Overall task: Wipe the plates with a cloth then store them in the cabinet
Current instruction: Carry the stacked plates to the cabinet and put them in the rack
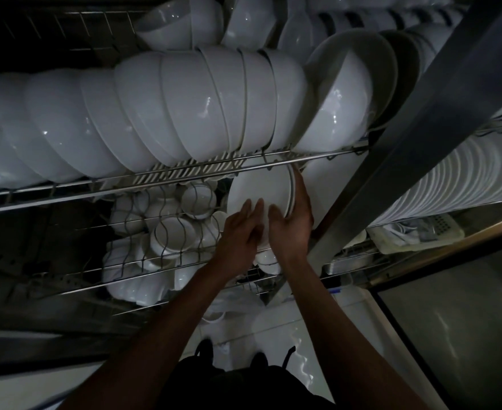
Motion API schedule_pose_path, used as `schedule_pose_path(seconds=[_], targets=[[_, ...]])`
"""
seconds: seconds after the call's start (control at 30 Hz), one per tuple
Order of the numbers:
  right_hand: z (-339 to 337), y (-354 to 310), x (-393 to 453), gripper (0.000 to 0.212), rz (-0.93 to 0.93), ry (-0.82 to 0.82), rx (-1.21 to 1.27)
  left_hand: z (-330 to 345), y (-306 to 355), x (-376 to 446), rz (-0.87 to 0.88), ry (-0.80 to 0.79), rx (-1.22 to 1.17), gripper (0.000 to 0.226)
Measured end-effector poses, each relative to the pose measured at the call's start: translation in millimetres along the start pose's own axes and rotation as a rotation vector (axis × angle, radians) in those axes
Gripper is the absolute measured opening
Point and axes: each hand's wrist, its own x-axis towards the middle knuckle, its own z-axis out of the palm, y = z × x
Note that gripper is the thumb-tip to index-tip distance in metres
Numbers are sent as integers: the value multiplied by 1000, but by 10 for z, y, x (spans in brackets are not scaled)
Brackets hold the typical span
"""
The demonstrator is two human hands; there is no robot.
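White plates (pixel 258 187) stand on edge together on the lower wire rack (pixel 143 261) of the cabinet, just under the front rail of the upper rack (pixel 184 176), and both hands are on them. The right hand (pixel 292 220) wraps the right-hand rim of the plates, its thumb lying across the front face and its fingers curled behind the edge, so this grip is clamped on the plates. The left hand (pixel 240 229) lies just beside it to the left, its fingers nearly straight and pressed flat against the front face of the nearest plate, so this grip is spread rather than closed round anything. The 2 hands almost touch at the lower middle of the plates. To the left of the plates, on the same lower rack, lie small white bowls (pixel 172 232) in a loose heap. On the upper rack a long row of large white bowls (pixel 184 113) leans on edge. A metal cabinet post (pixel 406 137) runs slantwise just right of the right hand, and beyond it a tight row of more white dishes (pixel 450 184) stands on edge, with a pale plastic basket (pixel 415 235) beneath them.
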Motion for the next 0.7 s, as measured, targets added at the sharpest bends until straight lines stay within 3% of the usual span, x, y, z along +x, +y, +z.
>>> schedule_pose_path(seconds=[0.4, 0.6, 0.7], targets=[[55, 49, -147, 97, 0, 19, -187, -44, -94, -181, -29, 18, 163, 55], [26, 0, -186, 89, -20, 9, -312, -55, -80, -183, -35, 55, 108, 55], [-8, -18, -210, 84, -30, -20, -375, -47, -68, -203, -46, 149, 40, 48]])
